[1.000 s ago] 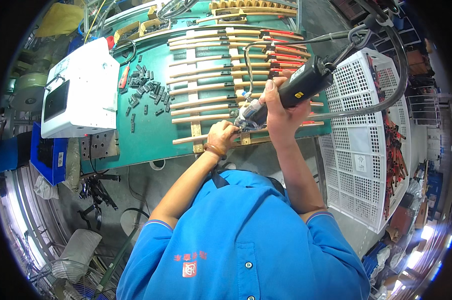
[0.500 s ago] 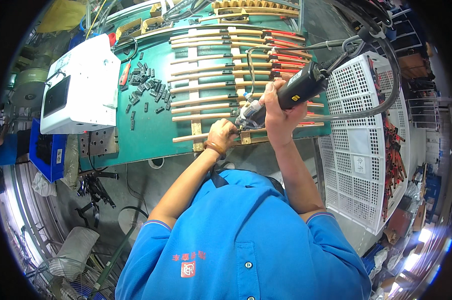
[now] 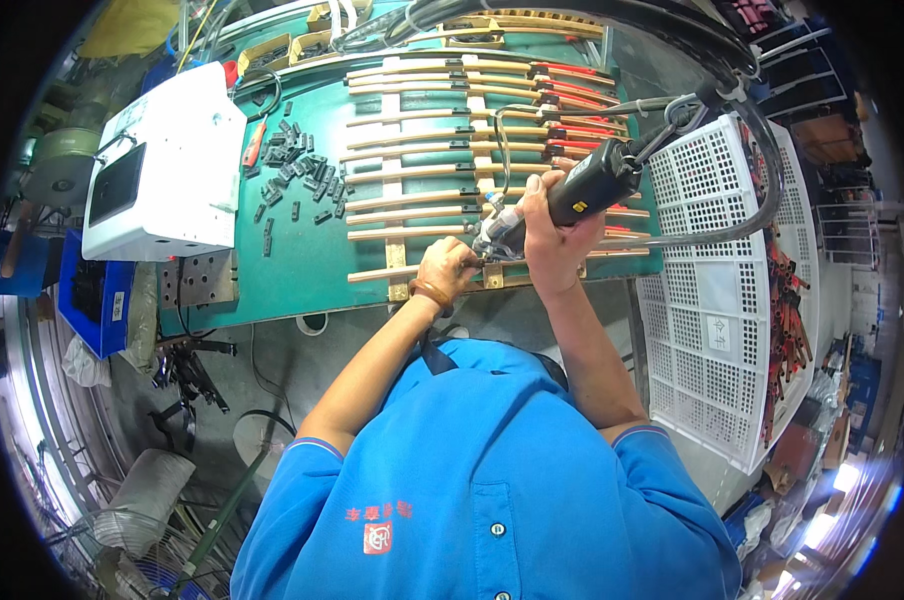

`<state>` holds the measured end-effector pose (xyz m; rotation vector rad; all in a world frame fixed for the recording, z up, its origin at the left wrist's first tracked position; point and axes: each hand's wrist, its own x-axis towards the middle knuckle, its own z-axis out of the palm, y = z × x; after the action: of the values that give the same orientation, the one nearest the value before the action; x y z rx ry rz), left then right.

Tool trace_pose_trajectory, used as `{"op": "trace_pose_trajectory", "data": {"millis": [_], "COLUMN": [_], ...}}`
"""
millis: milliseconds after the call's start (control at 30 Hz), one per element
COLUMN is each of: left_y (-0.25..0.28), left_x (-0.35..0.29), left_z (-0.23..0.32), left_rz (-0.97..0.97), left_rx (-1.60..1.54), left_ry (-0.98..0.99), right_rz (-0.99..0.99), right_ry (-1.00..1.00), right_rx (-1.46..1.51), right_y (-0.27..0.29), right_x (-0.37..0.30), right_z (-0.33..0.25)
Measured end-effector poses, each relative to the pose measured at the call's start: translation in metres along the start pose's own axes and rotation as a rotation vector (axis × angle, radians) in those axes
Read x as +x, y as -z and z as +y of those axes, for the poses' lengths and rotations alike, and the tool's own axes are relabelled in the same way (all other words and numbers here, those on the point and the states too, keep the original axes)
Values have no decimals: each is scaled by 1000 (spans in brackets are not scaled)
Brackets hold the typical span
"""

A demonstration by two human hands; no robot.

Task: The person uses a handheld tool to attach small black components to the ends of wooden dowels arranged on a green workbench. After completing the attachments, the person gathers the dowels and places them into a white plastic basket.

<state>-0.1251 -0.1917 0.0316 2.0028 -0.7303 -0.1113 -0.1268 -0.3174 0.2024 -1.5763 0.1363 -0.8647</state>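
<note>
My right hand (image 3: pixel 555 240) is wrapped round a black power screwdriver (image 3: pixel 600 182), which is tilted with its metal and clear nose down to the left. The nose meets the nearest of several curved wooden slats (image 3: pixel 377 275) at the table's front edge. Beside that nose, my left hand (image 3: pixel 442 268) is closed, fingertips pinched at a small dark piece that looks like a black clip, mostly hidden by the fingers. Farther slats lie in parallel rows across two light wooden rails (image 3: pixel 396 252), with black clips near their middles and red and black parts at their right ends.
Loose black clips (image 3: pixel 297 165) and a red-handled tool (image 3: pixel 256 143) lie on the green table (image 3: pixel 317 290). A white machine (image 3: pixel 167 165) and blue bin (image 3: pixel 92 300) stand left. White perforated crates (image 3: pixel 697 290) stand right. Thick hoses (image 3: pixel 767 150) loop around the screwdriver.
The screwdriver's rear end has dropped slightly toward me, and the hoses above have swung. Both hands stay at about the same place on the nearest slat.
</note>
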Motion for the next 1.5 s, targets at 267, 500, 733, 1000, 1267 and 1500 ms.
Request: {"op": "trace_pose_trajectory", "data": {"millis": [267,500,733,1000,1267,1500], "left_y": [-2,-2,-8,-14,-5,4], "left_x": [-1,-1,-3,-1,-2,-8], "left_z": [-4,0,-5,-16,-8,9], "left_rz": [34,-16,16,11,-7,111], "left_rx": [32,99,164,180,149,180], "left_ry": [-52,60,77,104,65,67], "right_rz": [3,-8,-29,-192,-216,-239], "right_ry": [57,64,143,99,64,106], "right_rx": [-32,0,-71,-40,130,78], "right_y": [-2,-6,-4,-1,10,7], "right_x": [-8,-14,-18,-26,-20,-24], "right_z": [4,0,5,8,19,13]}}
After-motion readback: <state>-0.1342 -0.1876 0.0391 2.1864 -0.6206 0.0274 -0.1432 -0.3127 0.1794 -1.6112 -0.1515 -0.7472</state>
